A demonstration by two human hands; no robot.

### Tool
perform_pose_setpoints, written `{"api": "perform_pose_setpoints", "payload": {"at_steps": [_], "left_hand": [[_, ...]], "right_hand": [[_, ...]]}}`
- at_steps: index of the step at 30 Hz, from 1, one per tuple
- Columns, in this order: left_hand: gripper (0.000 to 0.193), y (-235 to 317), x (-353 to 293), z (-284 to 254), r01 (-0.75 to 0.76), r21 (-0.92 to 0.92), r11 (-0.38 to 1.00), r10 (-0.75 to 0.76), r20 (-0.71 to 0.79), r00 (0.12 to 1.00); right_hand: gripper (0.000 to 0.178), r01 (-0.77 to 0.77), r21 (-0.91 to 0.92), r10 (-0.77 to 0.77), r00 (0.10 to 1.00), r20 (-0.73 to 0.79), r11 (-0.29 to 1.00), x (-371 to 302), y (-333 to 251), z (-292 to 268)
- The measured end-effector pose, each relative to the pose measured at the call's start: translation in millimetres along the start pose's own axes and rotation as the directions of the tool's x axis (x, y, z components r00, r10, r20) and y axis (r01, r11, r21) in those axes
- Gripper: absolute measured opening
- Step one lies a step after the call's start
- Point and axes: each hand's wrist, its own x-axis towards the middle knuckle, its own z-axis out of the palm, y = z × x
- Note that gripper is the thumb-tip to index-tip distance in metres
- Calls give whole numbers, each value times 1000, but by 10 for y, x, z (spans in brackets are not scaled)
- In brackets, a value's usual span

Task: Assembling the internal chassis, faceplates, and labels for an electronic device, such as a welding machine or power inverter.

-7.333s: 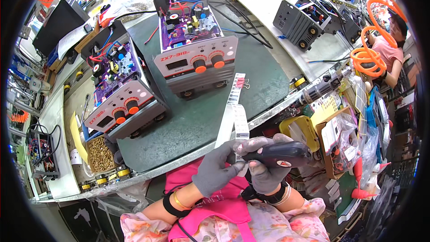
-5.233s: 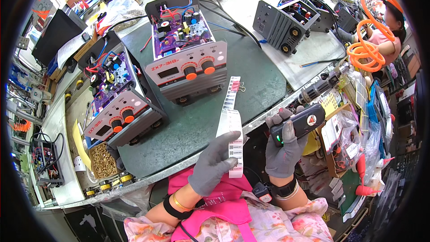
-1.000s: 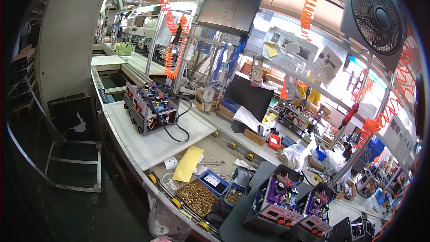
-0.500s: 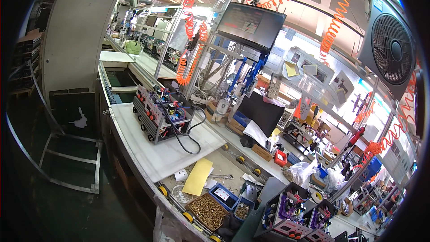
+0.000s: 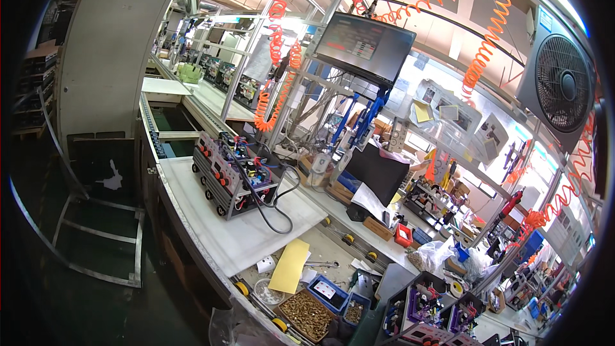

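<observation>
Our view has swung up and away to the left along the line, so neither of our hands shows now and we cannot tell whether they grip anything. The label strip and the scanner we held a few seconds ago are out of sight too. What lies nearest is the tray of brass screws (image 5: 307, 315) at the near edge of the tabletop (image 5: 211, 243), a yellow sheet (image 5: 289, 266) beside it, and farther along an open machine chassis (image 5: 234, 173) with a black cable (image 5: 272, 208).
</observation>
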Motion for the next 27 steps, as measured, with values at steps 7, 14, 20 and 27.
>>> {"api": "perform_pose_setpoints", "payload": {"at_steps": [7, 14, 20, 27], "left_hand": [[48, 98, -16, -87, -12, 100, 995, 8, 44, 999], [49, -13, 32, -68, -49, 84, 995, 48, 18, 999], [48, 93, -50, 29, -24, 166, 986, 25, -5, 1000], [45, 335, -137, 89, 105, 89, 990, -108, 23, 994]], "right_hand": [[50, 39, -249, -63, 994, -90, 968, -19, -47, 236], [51, -30, -70, 25, 998, -63, 997, 19, 65, 255], [52, -132, 15, 132, 991, -16, 991, -26, 149, -52], [47, -88, 44, 93, 988, -121, 995, -156, -22, -394]]}}
